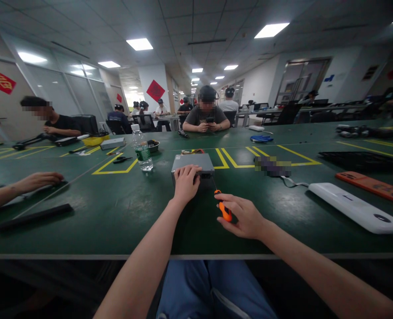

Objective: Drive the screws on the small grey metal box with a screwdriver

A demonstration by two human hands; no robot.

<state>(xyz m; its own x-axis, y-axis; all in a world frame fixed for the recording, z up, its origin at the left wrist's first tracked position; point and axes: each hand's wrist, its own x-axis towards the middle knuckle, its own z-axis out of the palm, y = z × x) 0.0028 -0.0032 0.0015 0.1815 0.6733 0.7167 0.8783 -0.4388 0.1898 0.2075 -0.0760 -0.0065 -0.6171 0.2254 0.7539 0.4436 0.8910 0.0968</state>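
Observation:
A grey metal computer power supply (192, 160) sits on the green table in front of me, a black socket on its near face. My left hand (187, 182) grips its near top edge, with the fingers over the top and front. In my right hand (244, 216) is an orange-handled screwdriver (226, 212), pinched between thumb and fingers. Its thin shaft points away from me, up to the right front corner of the power supply. Whether the tip sits in a screw is too small to tell.
A water bottle (143, 150) stands left of the power supply, a small black bowl (153, 145) behind it. On the right lie a white power strip-like device (352, 207) and an orange phone (372, 186). A black bar (36, 217) and another person's hand (38, 181) are at left.

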